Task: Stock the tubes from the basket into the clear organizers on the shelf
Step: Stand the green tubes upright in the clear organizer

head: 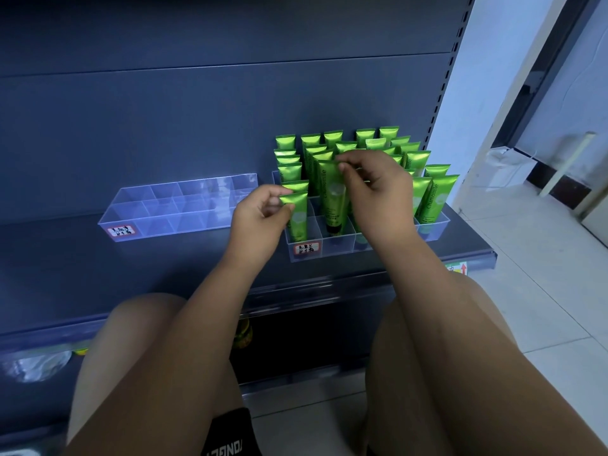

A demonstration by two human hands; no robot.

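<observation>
Head view is showing a dark shelf [184,258] from above, taken left to right. An empty clear organizer [171,209] with a red-edged label is sitting on the left. Beside it, the left hand [260,215] is pinching the flat crimped top of a green tube [297,218] standing in the front-left compartment of the second organizer [332,248]. Next, the right hand [375,189] is curling its fingers and pinching the top of a taller tube marked Chamomile [334,195], upright in a front compartment. Further rows of green tubes [362,143] are filling the back and right compartments.
</observation>
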